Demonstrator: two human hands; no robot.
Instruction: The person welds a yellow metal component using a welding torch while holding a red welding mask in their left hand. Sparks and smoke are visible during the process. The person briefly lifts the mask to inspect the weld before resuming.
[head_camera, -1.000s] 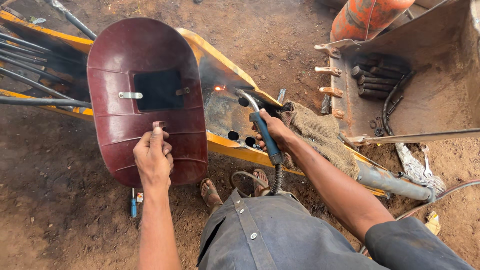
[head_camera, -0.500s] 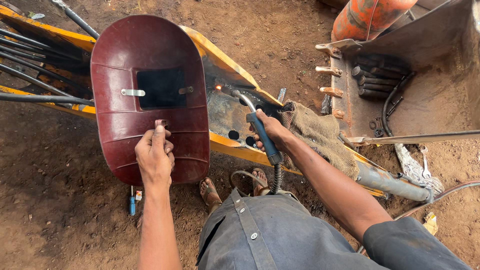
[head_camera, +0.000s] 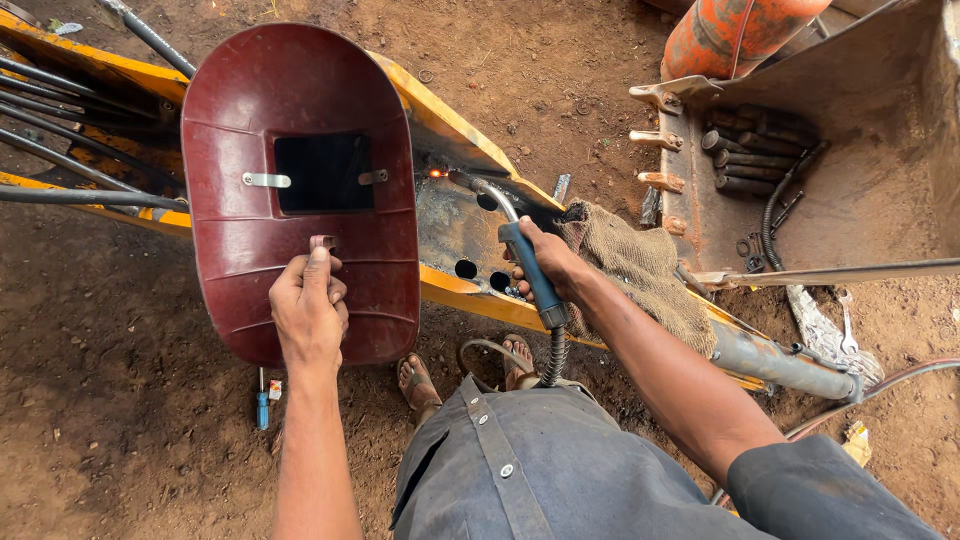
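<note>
Dark red welding shield (head_camera: 300, 190), big and rounded, with a small dark window in the middle. Held up by its back handle in the left hand (head_camera: 308, 310). Blue-handled welding torch (head_camera: 528, 270) gripped in the right hand (head_camera: 548, 262), bent tip glowing orange just past the fingers.

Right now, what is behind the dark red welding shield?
Behind the dark red welding shield, held by the left hand, the yellow steel arm and black hoses pass. Their covered stretch is hidden; its dark window shows nothing.
</note>
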